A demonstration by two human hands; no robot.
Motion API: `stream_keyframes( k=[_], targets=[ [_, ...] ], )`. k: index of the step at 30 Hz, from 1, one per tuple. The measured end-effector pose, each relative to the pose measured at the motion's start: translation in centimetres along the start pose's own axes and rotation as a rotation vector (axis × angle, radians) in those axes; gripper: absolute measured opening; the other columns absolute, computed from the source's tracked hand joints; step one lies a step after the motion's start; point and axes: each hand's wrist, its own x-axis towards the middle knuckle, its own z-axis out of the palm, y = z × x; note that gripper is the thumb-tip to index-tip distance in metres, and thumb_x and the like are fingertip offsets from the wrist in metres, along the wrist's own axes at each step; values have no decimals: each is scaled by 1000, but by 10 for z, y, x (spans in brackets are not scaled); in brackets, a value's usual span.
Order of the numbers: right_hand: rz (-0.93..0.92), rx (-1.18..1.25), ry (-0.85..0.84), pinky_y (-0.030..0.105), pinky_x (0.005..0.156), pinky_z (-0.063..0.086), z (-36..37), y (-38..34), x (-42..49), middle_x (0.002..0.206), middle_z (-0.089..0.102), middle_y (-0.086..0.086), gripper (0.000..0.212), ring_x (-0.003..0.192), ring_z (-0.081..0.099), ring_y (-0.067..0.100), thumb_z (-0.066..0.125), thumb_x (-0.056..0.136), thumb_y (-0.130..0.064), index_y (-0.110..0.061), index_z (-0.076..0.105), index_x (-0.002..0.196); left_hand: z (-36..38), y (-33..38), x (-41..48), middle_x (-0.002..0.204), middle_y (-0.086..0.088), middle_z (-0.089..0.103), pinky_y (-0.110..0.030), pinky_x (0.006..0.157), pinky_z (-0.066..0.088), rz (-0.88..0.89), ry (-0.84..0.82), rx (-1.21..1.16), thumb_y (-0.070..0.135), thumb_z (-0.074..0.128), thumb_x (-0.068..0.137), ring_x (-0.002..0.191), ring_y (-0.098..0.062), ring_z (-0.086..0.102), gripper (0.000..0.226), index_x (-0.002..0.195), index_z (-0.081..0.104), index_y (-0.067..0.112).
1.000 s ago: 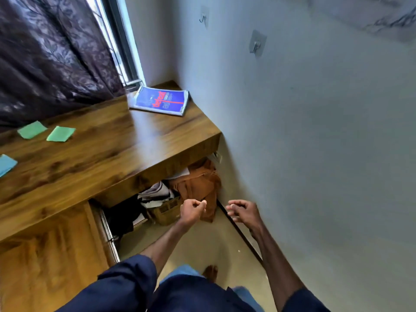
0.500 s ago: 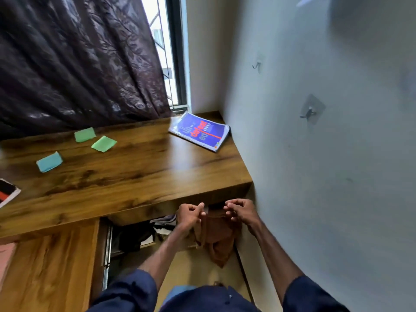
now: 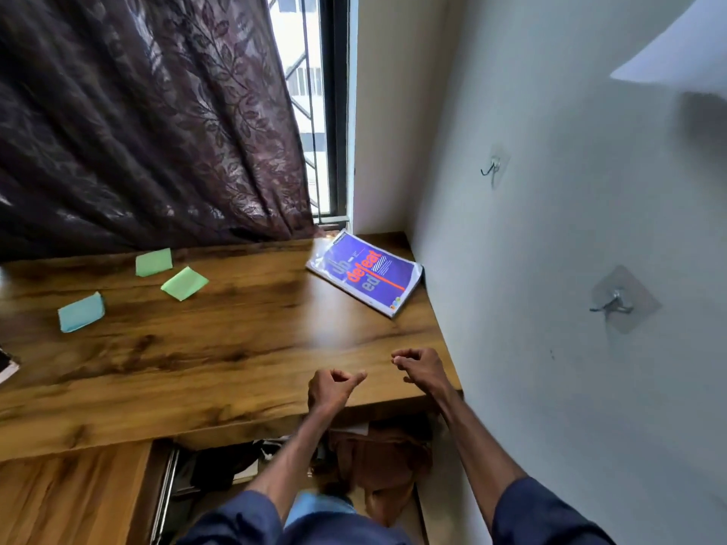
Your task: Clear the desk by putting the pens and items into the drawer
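Over the near right corner of the desk (image 3: pixel 236 348), left hand (image 3: pixel 332 389) and right hand (image 3: pixel 421 367), side by side, with a small gap between. Left hand: fingers curled into the palm, thumb poking out toward the right hand, nothing held. Right hand: fingers curled down, tips near the thumb, nothing seen in them. Hard to tell whether touching the wood or just above it.

Ahead of the right hand, close by the wall, blue book (image 3: pixel 368 275) flat on the desk, one corner turned toward the hands, well apart from both. Far to the left of the left hand and further ahead, green note (image 3: pixel 153 262) and second green note (image 3: pixel 184 283), near each other. More to the left again, light blue note (image 3: pixel 81 311), lying alone. At the far left edge, a bit of something white and dark, too cut off to name.

Below the hands, under the desk, brown cloth (image 3: pixel 377 462) in a heap, with dark things beside it. Below and left of the left hand, wooden front (image 3: pixel 71 501) with a shiny metal rail (image 3: pixel 165 493) along its side; cannot tell if a drawer.

Ahead, past the notes, dark curtain (image 3: pixel 137 120) with leaves on it, and a window (image 3: pixel 310 92) next to it. Right of the right hand, pale wall (image 3: pixel 550 249) with two metal hooks (image 3: pixel 611 304) stuck on.
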Motion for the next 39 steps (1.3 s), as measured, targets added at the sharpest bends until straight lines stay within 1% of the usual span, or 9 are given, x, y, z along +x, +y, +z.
stream_keyframes(
  k=[5, 9, 14, 16, 22, 25, 28, 34, 39],
  targets=[
    [-59, -197, 79, 16, 81, 43, 9, -31, 51, 112, 74, 6, 31, 98, 67, 14, 70, 84, -14, -12, 73, 115, -1, 20, 75, 124, -5, 60, -34, 100, 44, 206, -83, 508, 49, 74, 77, 126, -27, 50, 46, 111, 60, 21],
    [-48, -442, 21, 23, 98, 42, 20, -56, 101, 138, 61, 10, 57, 127, 56, 26, 67, 83, -19, -12, 57, 138, -10, 33, 117, 166, -23, 2, -44, 123, 22, 304, -240, 730, 43, 73, 78, 155, -37, 6, 96, 156, 24, 17],
    [-76, -817, -75, 34, 122, 23, 46, -51, 159, 165, 17, 15, 79, 154, 13, 25, 61, 88, -23, -5, 23, 154, -21, 53, 161, 166, -22, -14, -52, 124, 7, 361, -359, 978, 69, 83, 56, 155, -38, -10, 141, 161, -3, 31],
    [-90, -918, -29, 35, 122, 22, 59, -51, 169, 165, 15, 14, 77, 154, 11, 24, 57, 88, -24, -6, 21, 154, -23, 56, 169, 165, -23, -17, -53, 123, 7, 399, -353, 1006, 73, 83, 51, 154, -39, -13, 147, 160, -7, 32],
    [-130, -1046, 8, 38, 108, 42, 85, -51, 162, 144, 49, 23, 59, 138, 46, 33, 57, 83, -15, 1, 46, 138, -19, 51, 180, 162, -27, -23, -55, 122, 12, 446, -401, 989, 69, 83, 57, 152, -45, -15, 144, 160, -8, 27],
    [-228, -1164, -51, 34, 75, 55, 92, -57, 148, 96, 68, 15, 30, 91, 70, 32, 73, 71, -15, -7, 67, 98, -27, 62, 188, 166, -25, 4, -52, 116, 32, 421, -413, 884, 50, 70, 84, 154, -43, 9, 92, 158, 20, 24],
    [-189, -1196, -139, 37, 83, 49, 104, -67, 130, 108, 67, 14, 23, 104, 65, 34, 58, 85, -15, -12, 62, 107, -38, 64, 204, 127, -12, 61, -41, 91, 50, 489, -137, 707, 36, 52, 86, 119, -35, 58, 39, 119, 61, 18],
    [-147, -765, 8, 35, 93, 50, 96, -65, 142, 120, 69, 10, 40, 115, 63, 30, 60, 83, -19, -18, 66, 123, -33, 62, 209, 121, -8, 53, -39, 91, 48, 309, -27, 637, 56, 71, 77, 115, -29, 50, 63, 123, 56, 15],
    [46, -856, 86, 43, 118, 30, 66, -36, 161, 162, 20, 21, 86, 149, 24, 32, 67, 84, -46, -16, 28, 155, -11, 73, 191, 126, -7, 47, -40, 97, 42, 121, -34, 507, 62, 76, 64, 121, -29, 42, 80, 122, 52, 11]
  ],
)
